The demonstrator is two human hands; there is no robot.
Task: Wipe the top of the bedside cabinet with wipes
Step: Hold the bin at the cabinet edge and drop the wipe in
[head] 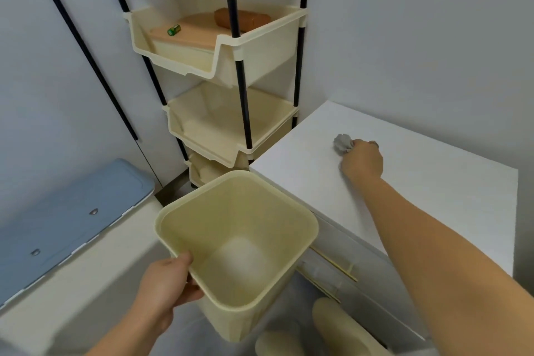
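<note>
The white bedside cabinet (433, 188) fills the right side, its flat top bare apart from a crumpled grey wipe (341, 143). My right hand (362, 160) reaches across the top and pinches that wipe with its fingertips, resting on the surface. My left hand (164, 289) grips the near-left rim of an empty cream plastic bin (294, 211), held up beside the cabinet's front left corner.
A cream tiered storage rack (260, 46) on dark poles stands behind the bin; its top tray holds a wooden board, a brown block and a green battery (174, 29). A container with a blue lid (72, 211) sits at the left. Cabinet drawer handles (335, 264) show below the top.
</note>
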